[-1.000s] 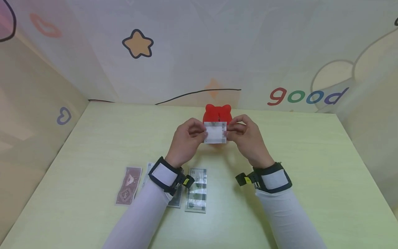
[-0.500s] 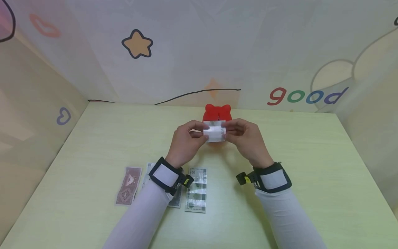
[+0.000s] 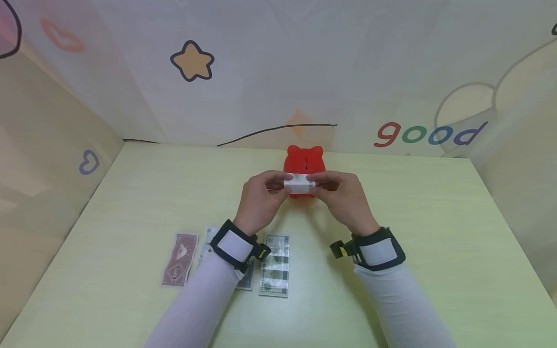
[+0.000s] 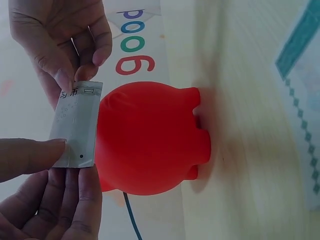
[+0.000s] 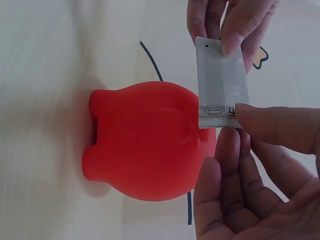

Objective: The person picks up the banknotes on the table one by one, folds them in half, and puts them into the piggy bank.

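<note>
A folded, whitish banknote (image 3: 299,184) is stretched between both hands, close in front of a red piggy bank (image 3: 304,158). My left hand (image 3: 262,195) pinches one end of it between thumb and fingers; my right hand (image 3: 344,195) pinches the other. Dark printed characters show near the right-hand end of the banknote (image 4: 76,125) in the left wrist view. The piggy bank (image 5: 150,142) stands on its feet, and a narrow slot (image 3: 306,165) is visible in its top in the head view.
Left of centre on the pale table (image 3: 435,241) lie a purplish banknote (image 3: 180,261) and a green banknote (image 3: 275,267). Between them, bluish paper (image 3: 208,241) is partly hidden under my left wrist. A printed wall (image 3: 278,72) rises behind the table.
The banknote has been folded from a taller rectangle into a narrow strip, and both hands have dipped slightly. More of the piggy bank and its slot now shows above it.
</note>
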A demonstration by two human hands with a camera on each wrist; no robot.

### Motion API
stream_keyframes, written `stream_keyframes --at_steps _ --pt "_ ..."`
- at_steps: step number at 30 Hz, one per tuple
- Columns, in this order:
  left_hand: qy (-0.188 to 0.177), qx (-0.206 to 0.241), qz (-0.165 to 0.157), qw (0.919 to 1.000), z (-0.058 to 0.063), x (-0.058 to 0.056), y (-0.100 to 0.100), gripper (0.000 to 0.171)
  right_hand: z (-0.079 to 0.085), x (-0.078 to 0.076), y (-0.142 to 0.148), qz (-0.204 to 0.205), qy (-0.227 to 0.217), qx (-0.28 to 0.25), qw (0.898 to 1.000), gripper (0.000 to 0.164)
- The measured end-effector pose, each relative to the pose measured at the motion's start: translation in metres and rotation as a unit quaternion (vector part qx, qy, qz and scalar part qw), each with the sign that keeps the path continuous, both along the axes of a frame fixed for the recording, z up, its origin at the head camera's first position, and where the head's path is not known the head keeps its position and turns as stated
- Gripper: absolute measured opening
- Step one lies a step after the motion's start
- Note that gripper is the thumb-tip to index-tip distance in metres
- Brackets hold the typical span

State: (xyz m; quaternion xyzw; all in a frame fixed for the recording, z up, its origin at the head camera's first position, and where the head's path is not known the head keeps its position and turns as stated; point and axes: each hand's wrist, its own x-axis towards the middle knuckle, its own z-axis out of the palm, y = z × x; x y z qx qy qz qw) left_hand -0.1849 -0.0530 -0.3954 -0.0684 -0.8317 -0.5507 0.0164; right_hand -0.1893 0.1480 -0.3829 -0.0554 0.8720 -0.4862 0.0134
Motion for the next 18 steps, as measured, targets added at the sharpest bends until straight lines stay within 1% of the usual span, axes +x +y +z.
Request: stream_keyframes --at_steps 6,13,18 --pt "0.018 -0.019 0.005 0.9996 0.0001 0.0013 0.0006 0.026 0.0003 0.0009 -0.0022 -0.008 0.009 0.015 1.0 0.03" --pt "0.034 -0.019 0.005 0.9992 -0.002 -0.0005 -0.0009 0.018 -0.0006 -0.0005 -0.0018 -0.017 0.031 0.02 0.999 0.023" --pt "0.045 -0.019 0.006 0.9988 -0.0034 -0.0023 -0.0015 0.018 -0.0008 -0.0012 -0.0007 -0.013 0.038 0.013 0.999 0.021"
